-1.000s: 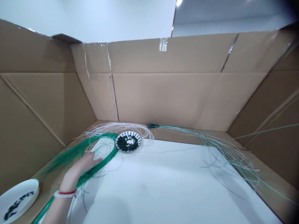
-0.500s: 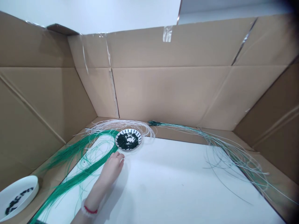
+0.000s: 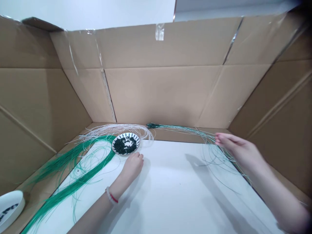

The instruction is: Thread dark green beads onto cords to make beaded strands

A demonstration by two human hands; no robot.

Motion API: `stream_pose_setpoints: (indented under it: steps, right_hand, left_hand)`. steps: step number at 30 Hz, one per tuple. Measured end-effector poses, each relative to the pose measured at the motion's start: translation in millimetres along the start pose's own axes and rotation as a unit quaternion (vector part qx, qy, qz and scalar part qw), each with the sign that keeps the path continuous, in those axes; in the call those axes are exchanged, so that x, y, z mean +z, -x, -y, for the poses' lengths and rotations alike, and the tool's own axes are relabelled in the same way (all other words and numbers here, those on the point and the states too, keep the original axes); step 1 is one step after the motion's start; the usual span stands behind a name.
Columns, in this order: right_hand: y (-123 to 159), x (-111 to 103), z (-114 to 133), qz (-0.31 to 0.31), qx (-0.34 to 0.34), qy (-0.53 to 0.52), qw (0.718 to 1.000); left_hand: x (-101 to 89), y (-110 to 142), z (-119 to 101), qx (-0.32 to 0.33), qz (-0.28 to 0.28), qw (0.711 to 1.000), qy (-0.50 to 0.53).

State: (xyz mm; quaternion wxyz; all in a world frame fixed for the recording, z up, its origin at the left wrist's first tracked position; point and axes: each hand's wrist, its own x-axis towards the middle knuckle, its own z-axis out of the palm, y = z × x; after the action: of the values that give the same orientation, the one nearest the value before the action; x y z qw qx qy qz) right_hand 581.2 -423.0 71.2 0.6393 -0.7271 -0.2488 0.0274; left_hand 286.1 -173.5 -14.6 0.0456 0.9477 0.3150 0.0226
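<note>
My left hand (image 3: pixel 133 165), a bracelet at its wrist, hovers over or rests on the white board (image 3: pixel 165 195) just below a small patterned plate (image 3: pixel 138 145). Its fingers are curled together, and whatever they may hold is hidden. The plate carries small dark green beads (image 3: pixel 122 147). On the right, my right hand (image 3: pixel 240 151) has thumb and fingers pinched together at the bundle of thin green and white strands (image 3: pixel 187 129); I cannot make out whether a strand is between them. Dark green pieces (image 3: pixel 153 125) gather at that bundle's left end.
Long green strands (image 3: pixel 80 183) spread across the board's left side. Behind the plate lies a coil of white strands (image 3: pixel 114 128). A white bowl (image 3: pixel 18 208) with dark pieces stands at lower left. Cardboard walls (image 3: pixel 158 94) enclose the back and sides.
My right hand has come into view from the right and reached the strand bundle. My left hand has shifted slightly right, below the plate. The camera view has turned a little to the right.
</note>
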Motion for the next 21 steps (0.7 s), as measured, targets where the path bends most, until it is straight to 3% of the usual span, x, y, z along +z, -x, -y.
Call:
stream_pose_setpoints:
  steps: [4,9,14,21]
  right_hand:
    - [21.2,38.8,-4.4,0.126,-0.016,-0.028,0.991]
    - [55.4,52.0,-6.7,0.192,-0.076,0.019,0.978]
    - [58.9,68.5,-22.1,0.234,-0.166,0.084,0.954]
    - [58.4,152.1,-32.1,0.344,-0.3,0.027,0.889]
  left_hand:
    - [7.2,-45.6,-30.3,0.0,0.002,1.0,0.03]
    - [6.9,-74.1,-39.9,0.005,0.0,0.997,0.082]
    - [-12.0,-57.4,-33.3,0.031,-0.006,0.985,0.168]
    - [-44.1,-15.8,-28.1,0.095,0.046,0.942,0.319]
